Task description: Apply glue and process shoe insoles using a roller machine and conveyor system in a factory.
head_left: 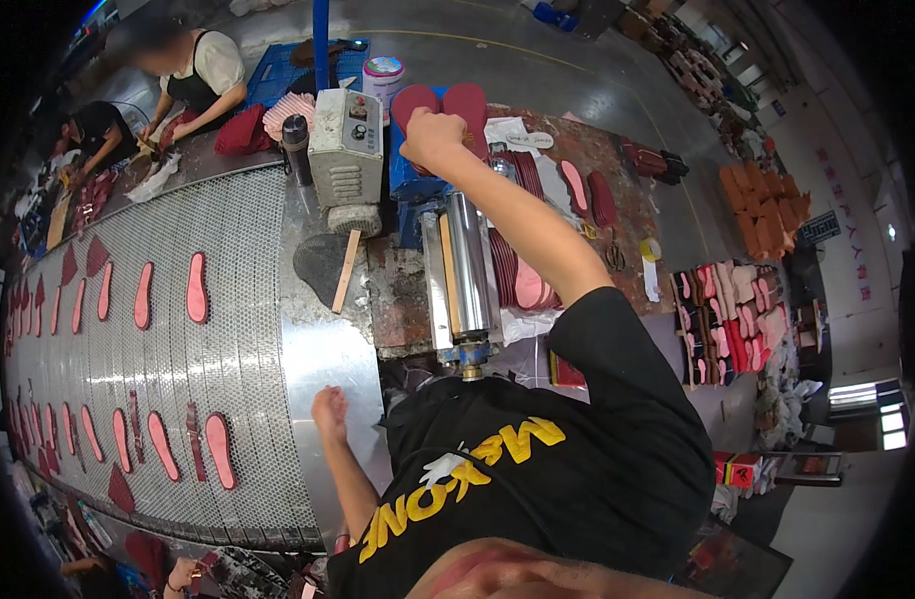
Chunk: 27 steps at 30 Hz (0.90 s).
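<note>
Head view: the right hand [437, 138] curls over 2 flat, round-ended dark-red soles [465, 100] atop the blue machine [407, 185], beyond a polished metal roller [467, 260]; I can't tell whether it grips one. The left hand [329, 411], fingers loose and released, hovers by smooth sheet metal [322, 349].

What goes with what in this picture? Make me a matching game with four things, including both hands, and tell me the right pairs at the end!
Things:
1. Right hand
2. Metal roller
3. Left hand
4. Tape roll

Places and colours:
A. Yellow
B. Near the right edge of the mesh belt
C. At the dark red sole-shaped pieces
D. Shiny silver

Right pairs:
1-C
2-D
3-B
4-A
</note>
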{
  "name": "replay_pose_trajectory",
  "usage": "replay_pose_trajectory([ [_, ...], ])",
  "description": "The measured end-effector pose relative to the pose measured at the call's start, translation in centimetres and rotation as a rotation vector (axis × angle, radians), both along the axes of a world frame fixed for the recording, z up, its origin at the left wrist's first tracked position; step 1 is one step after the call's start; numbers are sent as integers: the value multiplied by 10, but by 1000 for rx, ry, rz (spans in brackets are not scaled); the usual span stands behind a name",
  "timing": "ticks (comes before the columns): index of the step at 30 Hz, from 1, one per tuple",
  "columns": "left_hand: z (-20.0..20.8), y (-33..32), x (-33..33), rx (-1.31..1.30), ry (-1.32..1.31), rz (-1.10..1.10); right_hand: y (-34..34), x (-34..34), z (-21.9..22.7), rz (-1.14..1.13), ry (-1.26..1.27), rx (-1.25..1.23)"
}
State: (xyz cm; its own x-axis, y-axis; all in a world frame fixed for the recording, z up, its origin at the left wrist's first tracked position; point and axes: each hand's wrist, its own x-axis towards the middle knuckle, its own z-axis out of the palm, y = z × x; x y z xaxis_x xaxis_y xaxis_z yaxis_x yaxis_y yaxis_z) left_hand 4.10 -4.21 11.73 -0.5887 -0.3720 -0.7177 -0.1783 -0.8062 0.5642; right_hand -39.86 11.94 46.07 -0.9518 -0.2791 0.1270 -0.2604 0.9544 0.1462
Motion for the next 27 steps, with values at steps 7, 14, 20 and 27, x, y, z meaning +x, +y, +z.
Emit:
replay_pose_trajectory([
  [7,26,47,-34,-214,46,-653,90,-5,37,501,-109,-986],
  [14,80,61,-83,-485,194,-912,276,83,-32,64,-203,-2068],
  [20,174,79,-175,-840,375,-968,363,137,-136,-218,-253,-1883],
  [27,230,96,-218,-1353,637,-1180,258,151,-171,-54,-324,-1593],
])
